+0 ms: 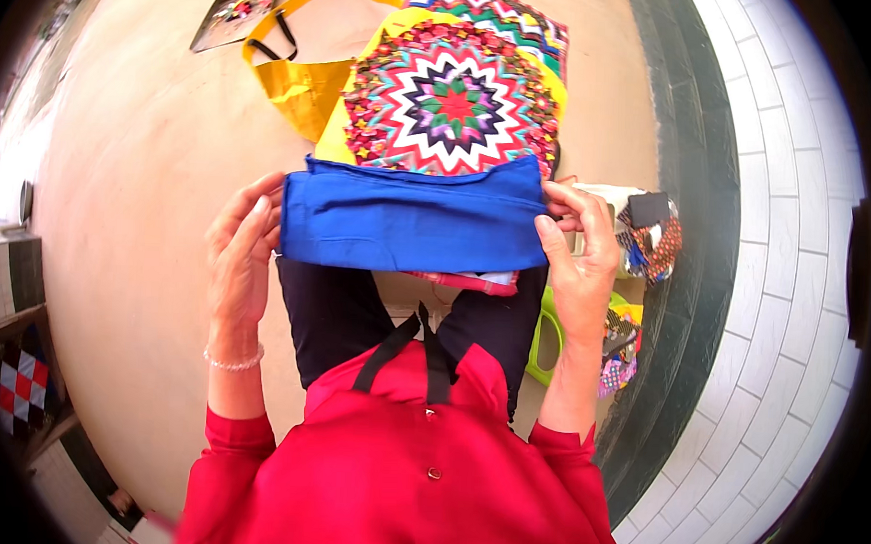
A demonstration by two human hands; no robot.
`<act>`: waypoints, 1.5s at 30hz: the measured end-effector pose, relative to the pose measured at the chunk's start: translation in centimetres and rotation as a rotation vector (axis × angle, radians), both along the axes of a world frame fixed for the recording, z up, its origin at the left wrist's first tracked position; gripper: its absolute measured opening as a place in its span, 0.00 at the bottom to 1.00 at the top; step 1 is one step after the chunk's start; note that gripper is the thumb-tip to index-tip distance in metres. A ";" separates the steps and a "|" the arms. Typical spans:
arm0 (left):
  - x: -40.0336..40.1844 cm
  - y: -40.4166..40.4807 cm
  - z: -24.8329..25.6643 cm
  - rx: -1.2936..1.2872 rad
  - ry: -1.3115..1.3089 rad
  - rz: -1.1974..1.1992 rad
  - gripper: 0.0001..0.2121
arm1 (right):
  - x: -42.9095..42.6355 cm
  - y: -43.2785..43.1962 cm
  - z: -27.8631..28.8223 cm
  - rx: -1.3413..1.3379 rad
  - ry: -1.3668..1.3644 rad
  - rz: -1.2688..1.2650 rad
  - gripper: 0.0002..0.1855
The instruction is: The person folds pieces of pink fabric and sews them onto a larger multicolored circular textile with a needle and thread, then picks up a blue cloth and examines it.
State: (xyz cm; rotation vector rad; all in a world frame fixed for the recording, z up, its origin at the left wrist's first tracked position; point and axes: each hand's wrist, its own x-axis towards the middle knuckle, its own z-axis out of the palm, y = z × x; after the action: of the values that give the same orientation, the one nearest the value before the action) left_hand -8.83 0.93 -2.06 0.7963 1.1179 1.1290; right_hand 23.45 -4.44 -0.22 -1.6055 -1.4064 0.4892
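Note:
A folded blue cloth (412, 217) lies across my knees, over the near end of a yellow-backed patchwork piece (456, 104) with a layered zigzag star. My left hand (246, 247) is at the cloth's left edge, its thumb raised off the fabric and its fingertips against or partly behind the edge. At the opposite edge, my right hand (580, 241) has its thumb over the front of the cloth and its fingers at the upper corner. Below the blue cloth a strip of red patterned fabric (500, 283) pokes out. What lies beneath the blue layer is hidden.
Beyond the patchwork piece lies another zigzag patchwork (516, 23). A yellow bag (298, 87) and a dustpan-like tray (232, 20) with scraps are on the floor ahead. To my right are fabric scraps (652, 240), a green plastic object (546, 340) and a dark step edge (688, 245).

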 end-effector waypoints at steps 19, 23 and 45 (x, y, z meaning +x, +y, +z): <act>0.4 1.1 0.3 0.243 0.447 -0.006 0.19 | -1.1 1.1 -0.4 0.028 -0.264 0.019 0.13; 0.6 0.6 0.3 0.360 0.613 0.050 0.13 | -0.8 0.9 -0.6 0.033 -0.278 0.024 0.11; -0.7 0.2 0.9 0.245 -0.114 -0.046 0.12 | -4.4 2.3 2.2 0.219 -0.466 0.434 0.24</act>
State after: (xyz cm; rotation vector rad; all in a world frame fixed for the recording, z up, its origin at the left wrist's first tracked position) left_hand -9.50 1.11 -1.13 0.9297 0.8726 1.2719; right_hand 19.02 -2.13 1.98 -1.2812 -2.1026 0.1955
